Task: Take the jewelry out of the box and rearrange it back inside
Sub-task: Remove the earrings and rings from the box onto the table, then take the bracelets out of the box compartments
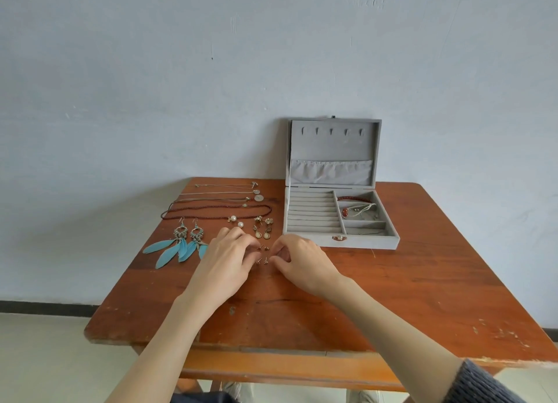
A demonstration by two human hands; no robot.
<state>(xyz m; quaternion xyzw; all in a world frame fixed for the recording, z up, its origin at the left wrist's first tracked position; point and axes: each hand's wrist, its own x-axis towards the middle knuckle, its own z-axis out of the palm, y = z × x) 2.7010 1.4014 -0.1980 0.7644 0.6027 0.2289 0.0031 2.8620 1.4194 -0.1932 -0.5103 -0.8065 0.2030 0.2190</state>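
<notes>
On the worn wooden table (392, 282), tiny stud earrings (263, 254) lie between our hands: left hand (229, 251) and right hand (297, 256), equally near, fingers curled; any pinch we cannot tell.

Desk (392, 282): worn, scuffed reddish wood. Box (341, 242): matt grey velvety cloth. Earrings (181, 245): metal, blue feathers.

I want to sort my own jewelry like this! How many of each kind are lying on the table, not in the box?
Blue feather earrings: 2
Pearl earrings: 2
Gold drop earrings: 2
Gold flower studs: 2
Tiny studs: 4 showing between the hands
Necklaces: 4
Total: 16
</notes>
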